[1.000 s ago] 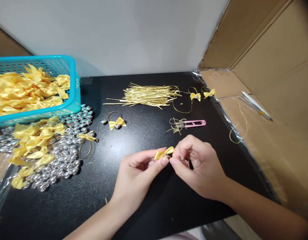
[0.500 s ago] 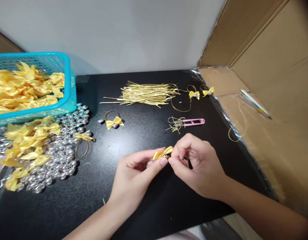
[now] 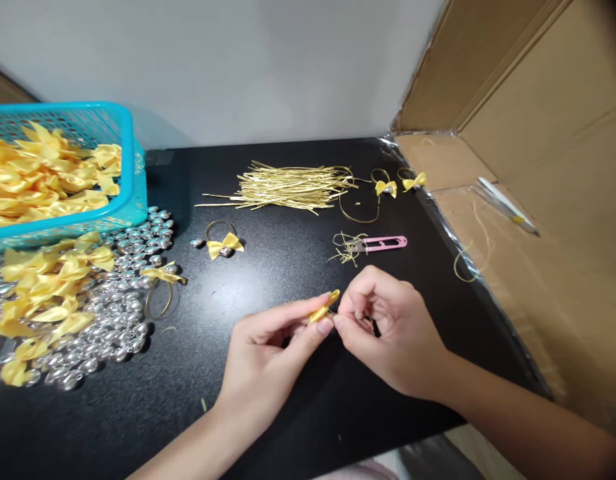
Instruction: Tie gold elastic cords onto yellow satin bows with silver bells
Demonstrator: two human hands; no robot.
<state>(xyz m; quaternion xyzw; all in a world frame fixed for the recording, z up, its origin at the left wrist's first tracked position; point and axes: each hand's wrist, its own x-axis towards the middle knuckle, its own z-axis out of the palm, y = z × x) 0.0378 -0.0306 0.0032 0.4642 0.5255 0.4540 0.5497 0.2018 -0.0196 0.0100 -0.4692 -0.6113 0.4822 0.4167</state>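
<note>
Presumably light, soft and slippery, best held mid-width, the yellow bow (image 3: 319, 313) sits pinched in my left hand (image 3: 271, 347), nine o'clock from my right hand (image 3: 395, 333), its fingers nearly meeting, any hold indeterminable.

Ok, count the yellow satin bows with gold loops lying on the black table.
4: one bow beside the shiny silver beads, a second nearer centre, a third and fourth right of the gold strip bundle. The yellow heap could hide others.
</note>
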